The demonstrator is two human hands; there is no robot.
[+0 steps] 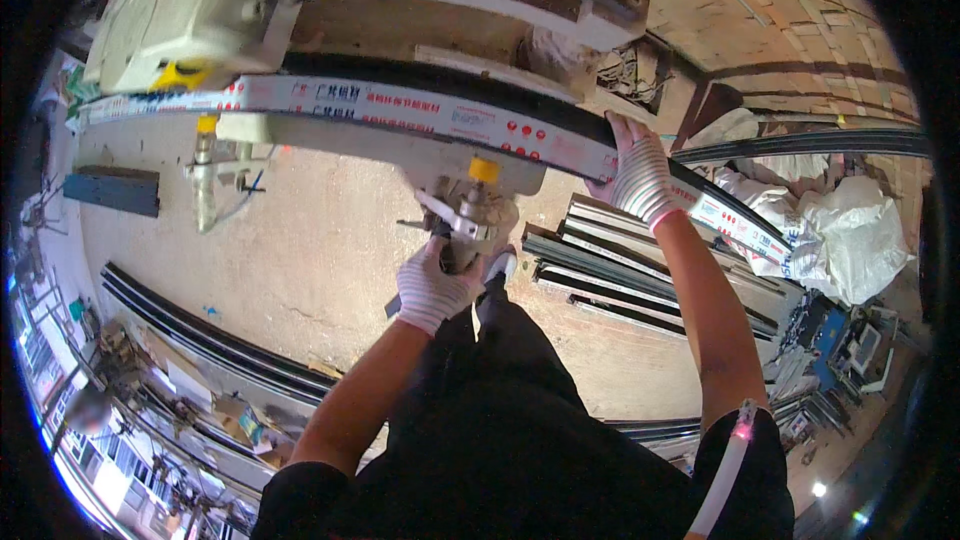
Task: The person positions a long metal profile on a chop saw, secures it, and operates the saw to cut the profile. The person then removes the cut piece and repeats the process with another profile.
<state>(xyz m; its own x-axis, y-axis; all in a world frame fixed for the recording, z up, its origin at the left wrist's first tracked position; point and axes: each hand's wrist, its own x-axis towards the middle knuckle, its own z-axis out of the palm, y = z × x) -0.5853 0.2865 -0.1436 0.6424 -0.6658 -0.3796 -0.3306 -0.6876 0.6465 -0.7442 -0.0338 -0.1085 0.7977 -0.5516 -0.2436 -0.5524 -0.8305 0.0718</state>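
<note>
A long black profile bar (pixel 450 122), its near face covered in white film with red print, lies across the machine's pale metal bed (pixel 370 145). My right hand (pixel 638 175), in a striped white glove, is wrapped around this bar towards its right part. Below the bed, my left hand (pixel 435 290), gloved alike, grips the dark lower part of a yellow-capped metal clamp (pixel 470 205); its fingers are partly hidden. The yellow cap sits just under the bar's near edge. Further left, a second yellow-capped clamp (pixel 205 165) stands below the bar.
A cream machine head (pixel 170 25) rises at the far left. Several dark and silver profiles (pixel 640 270) lie on the floor to the right, beside white sacks (pixel 855 235). More long black profiles (pixel 210 330) lie at left, near a short dark block (pixel 112 190).
</note>
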